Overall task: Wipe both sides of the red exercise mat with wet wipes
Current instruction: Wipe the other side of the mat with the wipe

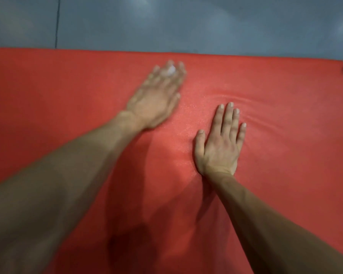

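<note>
Head view: the red mat [275, 155] lies flat on the gray floor [186, 22], and its far edge is near the top. My left hand [156, 95] is blurry and lies palm down on the mat. A bit of white wet wipe [170, 71] peeks out between its straight fingers. My right hand [220, 145] lies flat on the mat with its fingers straight and a little apart. The mat wrinkles just past my fingertips [230, 104].

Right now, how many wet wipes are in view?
1: a small white wet wipe under the fingers of the blurred left hand, near the red exercise mat's far edge. Others may be out of frame.
</note>
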Demonstrator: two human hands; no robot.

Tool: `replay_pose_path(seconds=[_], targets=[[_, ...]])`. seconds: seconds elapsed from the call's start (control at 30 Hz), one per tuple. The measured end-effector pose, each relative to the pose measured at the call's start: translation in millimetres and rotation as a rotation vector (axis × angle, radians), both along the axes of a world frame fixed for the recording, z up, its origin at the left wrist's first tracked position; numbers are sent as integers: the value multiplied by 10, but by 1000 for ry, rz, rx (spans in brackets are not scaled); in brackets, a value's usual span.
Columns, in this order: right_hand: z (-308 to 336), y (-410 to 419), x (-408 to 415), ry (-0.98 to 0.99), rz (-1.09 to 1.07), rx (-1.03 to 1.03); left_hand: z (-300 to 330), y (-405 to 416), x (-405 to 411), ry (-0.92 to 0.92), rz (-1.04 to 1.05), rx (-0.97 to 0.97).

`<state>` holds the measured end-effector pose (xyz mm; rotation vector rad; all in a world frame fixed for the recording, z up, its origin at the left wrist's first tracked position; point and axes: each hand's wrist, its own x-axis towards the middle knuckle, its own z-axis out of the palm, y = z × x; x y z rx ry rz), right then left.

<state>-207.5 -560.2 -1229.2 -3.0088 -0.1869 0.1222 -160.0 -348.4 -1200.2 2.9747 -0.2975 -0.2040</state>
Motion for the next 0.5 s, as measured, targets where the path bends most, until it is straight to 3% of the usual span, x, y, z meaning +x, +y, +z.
replay_pose_path(seconds=[0.07,0.1,0.2,0.23,0.3,0.4,0.43,0.5], targets=[[-3,0,2,-2,3,-2,41,93,97,28,197,0],[1,0,2,2,4,-4,49,-21,92,24,140,-13],[10,-10,2,5,5,0,71,-488,-96,81,-328,-39],[8,-10,4,2,4,3,77,-498,-104,106,-401,-41],[3,-11,-3,-2,1,4,75,-329,45,80,-318,-9],[1,-2,-2,-11,8,6,47,-25,264,50,104,28],[0,-2,-1,-14,6,2,53,-56,262,52,135,39],[1,-5,0,-8,6,3,27,-306,126,29,-73,56]])
